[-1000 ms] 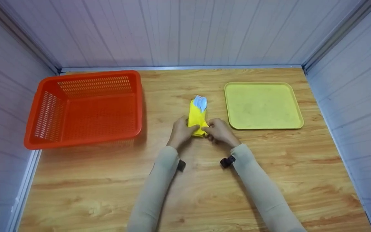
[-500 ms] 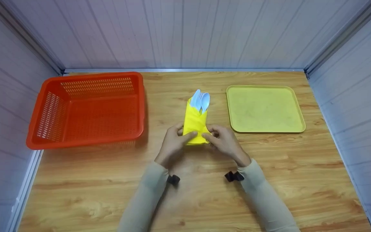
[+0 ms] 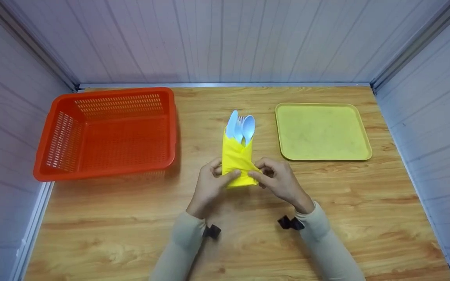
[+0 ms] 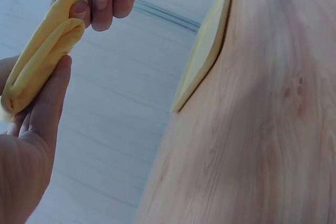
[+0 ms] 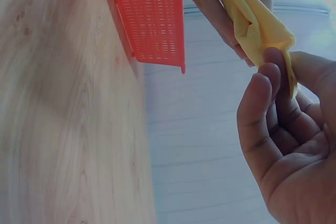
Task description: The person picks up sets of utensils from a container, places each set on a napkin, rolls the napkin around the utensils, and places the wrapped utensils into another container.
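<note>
A folded yellow napkin (image 3: 235,158) is held up over the middle of the table, wrapped around a pale blue knife (image 3: 231,124), fork (image 3: 238,130) and spoon (image 3: 249,125). Their heads stick out at the far end; the handles are hidden inside. My left hand (image 3: 209,184) grips the lower left side, thumb on the front face. My right hand (image 3: 283,181) pinches the lower right corner between thumb and fingers, the edge pulled out a little. The left wrist view shows the napkin's (image 4: 42,56) folded layers end-on, and the right wrist view shows its pinched corner (image 5: 286,45).
A red plastic basket (image 3: 172,136) with slotted walls stands at the left of the wooden table (image 3: 225,249). To the right lies a flat yellow tray (image 3: 322,132). Panel walls (image 3: 217,43) enclose the back and both sides.
Both hands have drawn the napkin bundle toward the person and raised it. The knife, fork and spoon now show spread apart. The right hand has pulled its corner outward slightly.
</note>
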The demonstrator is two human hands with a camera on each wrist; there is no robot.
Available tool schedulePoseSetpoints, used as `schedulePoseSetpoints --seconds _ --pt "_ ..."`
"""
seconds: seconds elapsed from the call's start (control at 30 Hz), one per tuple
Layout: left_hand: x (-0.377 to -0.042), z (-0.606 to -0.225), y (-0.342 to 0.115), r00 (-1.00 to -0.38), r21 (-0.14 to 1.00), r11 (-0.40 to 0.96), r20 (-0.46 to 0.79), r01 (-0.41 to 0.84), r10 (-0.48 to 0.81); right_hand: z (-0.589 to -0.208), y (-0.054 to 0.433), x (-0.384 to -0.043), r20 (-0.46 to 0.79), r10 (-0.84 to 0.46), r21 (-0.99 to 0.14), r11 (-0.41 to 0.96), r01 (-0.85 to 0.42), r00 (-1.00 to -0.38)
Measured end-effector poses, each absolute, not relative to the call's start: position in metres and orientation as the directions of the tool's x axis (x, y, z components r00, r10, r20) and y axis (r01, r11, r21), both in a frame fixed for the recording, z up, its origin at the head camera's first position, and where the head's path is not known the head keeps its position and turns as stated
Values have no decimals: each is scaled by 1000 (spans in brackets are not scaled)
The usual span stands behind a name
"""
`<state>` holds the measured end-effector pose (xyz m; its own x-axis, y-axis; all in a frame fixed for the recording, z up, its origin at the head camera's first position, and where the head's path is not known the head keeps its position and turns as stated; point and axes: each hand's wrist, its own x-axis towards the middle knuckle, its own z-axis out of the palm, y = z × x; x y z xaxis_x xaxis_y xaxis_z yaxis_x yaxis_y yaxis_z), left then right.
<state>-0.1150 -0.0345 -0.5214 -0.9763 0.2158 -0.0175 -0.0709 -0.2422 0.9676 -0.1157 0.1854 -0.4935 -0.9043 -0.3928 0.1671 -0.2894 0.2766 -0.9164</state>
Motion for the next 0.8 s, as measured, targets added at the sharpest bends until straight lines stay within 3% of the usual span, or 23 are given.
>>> schedulePoseSetpoints --seconds 0.8 --pt "-101 -522 -36 -949 934 -328 -35 -142 313 -483 186 -109 187 -471 -950 135 -281 -862"
